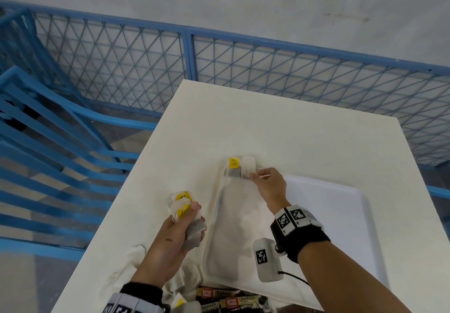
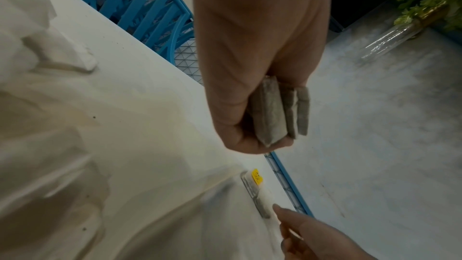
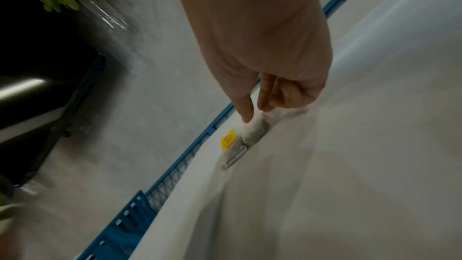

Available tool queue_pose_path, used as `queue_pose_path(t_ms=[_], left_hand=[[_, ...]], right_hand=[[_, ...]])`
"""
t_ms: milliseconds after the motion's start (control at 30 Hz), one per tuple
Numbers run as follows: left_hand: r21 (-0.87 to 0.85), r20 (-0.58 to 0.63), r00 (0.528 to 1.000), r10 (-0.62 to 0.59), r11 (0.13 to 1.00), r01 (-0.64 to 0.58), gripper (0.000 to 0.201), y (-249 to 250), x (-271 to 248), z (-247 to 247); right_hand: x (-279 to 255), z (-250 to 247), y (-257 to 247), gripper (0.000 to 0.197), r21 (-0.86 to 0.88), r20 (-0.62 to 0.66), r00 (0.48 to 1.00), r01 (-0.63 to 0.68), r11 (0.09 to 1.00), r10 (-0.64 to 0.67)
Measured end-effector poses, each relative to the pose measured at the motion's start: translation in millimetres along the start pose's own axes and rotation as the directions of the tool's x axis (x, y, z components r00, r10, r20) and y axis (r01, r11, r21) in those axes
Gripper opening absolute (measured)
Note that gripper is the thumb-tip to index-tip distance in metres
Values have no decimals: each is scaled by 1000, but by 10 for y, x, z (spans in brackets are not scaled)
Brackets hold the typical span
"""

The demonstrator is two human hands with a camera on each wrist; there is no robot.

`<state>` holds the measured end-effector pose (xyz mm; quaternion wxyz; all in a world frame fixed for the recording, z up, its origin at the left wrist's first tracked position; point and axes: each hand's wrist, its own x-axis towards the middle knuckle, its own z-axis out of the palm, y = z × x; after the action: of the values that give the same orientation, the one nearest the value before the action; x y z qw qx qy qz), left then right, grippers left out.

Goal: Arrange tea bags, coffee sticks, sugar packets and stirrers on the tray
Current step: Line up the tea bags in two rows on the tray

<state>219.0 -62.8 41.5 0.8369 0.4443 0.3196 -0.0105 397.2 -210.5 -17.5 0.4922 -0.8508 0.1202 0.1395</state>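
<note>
A white tray (image 1: 341, 215) lies on the white table (image 1: 267, 122). Two tea bags stand side by side in its far left corner: one with a yellow tag (image 1: 233, 166) (image 3: 233, 150) (image 2: 252, 185) and a white one (image 1: 248, 166) (image 3: 256, 129). My right hand (image 1: 254, 176) (image 3: 255, 115) pinches the white bag's near end between thumb and forefinger. To the tray's left, my left hand (image 1: 192, 215) (image 2: 252, 135) grips a bundle of tea bags (image 1: 182, 203) (image 2: 277, 114) with yellow tags, held above the table. Coffee sticks (image 1: 229, 300) lie at the near edge.
White paper packets (image 1: 136, 252) lie near my left wrist. Blue slatted chairs (image 1: 48, 147) stand left of the table, and a blue mesh fence (image 1: 267, 69) runs behind it. A plant in a glass vase (image 2: 400, 33) sits off the table.
</note>
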Motion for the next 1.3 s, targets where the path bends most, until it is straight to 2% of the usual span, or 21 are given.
queue_pose_path(t_ms=[67, 133, 200, 267, 333, 367, 500, 633, 767, 867, 933, 1000, 1133, 1200, 1233, 1300], left_hand=[[5, 3, 1000, 1, 1000, -1, 31, -17, -6, 11], [9, 10, 1000, 3, 1000, -3, 29, -36, -13, 28], [10, 12, 1000, 8, 1000, -9, 27, -61, -12, 44], [18, 34, 999, 25, 1000, -26, 24, -71, -29, 58], [63, 75, 996, 40, 997, -45, 32, -67, -69, 76], [93, 82, 996, 45, 994, -53, 38, -64, -87, 75], [167, 80, 995, 52, 984, -65, 54, -41, -178, 71], [140, 68, 998, 1, 990, -11, 38, -64, -240, 53], [144, 86, 996, -7, 990, -6, 37, -67, -287, 3], [167, 104, 993, 55, 983, -71, 31, -55, -307, -18], [170, 110, 988, 104, 978, -122, 37, -54, -304, -45], [196, 101, 987, 126, 970, -144, 39, -41, -300, -57], [208, 86, 991, 99, 971, -115, 35, -53, -289, -49], [176, 71, 996, 57, 982, -69, 41, -78, -278, -62], [182, 65, 997, 53, 981, -64, 44, -93, -267, -75], [231, 36, 997, 75, 970, -81, 36, -116, -243, -107]], right_hand=[[-178, -26, -60, 16, -8, 76, 996, 53, 999, -52], [-420, -36, -112, 12, 27, 216, 971, 97, 995, -101], [-693, -55, -161, 11, 119, 390, 911, 90, 989, -130], [-956, -81, -203, 10, 198, 548, 822, 49, 979, -152], [-1160, -93, -212, 9, 210, 645, 747, 31, 977, -162], [-1234, -93, -205, 11, 194, 665, 729, 40, 980, -161], [-1383, -106, -189, 10, 193, 670, 727, 24, 981, -149], [-1428, -167, -202, 4, 220, 643, 751, 4, 975, -148], [-1435, -213, -164, 7, 247, 604, 787, -35, 968, -126], [-1463, -251, -132, 11, 308, 645, 755, -120, 944, -115], [-1487, -260, -116, 21, 305, 691, 714, -150, 940, -111], [-1503, -252, -106, 23, 303, 707, 698, -154, 941, -113], [-1478, -221, -108, 13, 331, 662, 740, -148, 932, -117], [-1452, -203, -105, 12, 340, 640, 761, -152, 928, -110], [-1440, -195, -105, 13, 349, 639, 762, -164, 923, -106], [-1418, -184, -103, 15, 378, 656, 749, -221, 899, -92]])
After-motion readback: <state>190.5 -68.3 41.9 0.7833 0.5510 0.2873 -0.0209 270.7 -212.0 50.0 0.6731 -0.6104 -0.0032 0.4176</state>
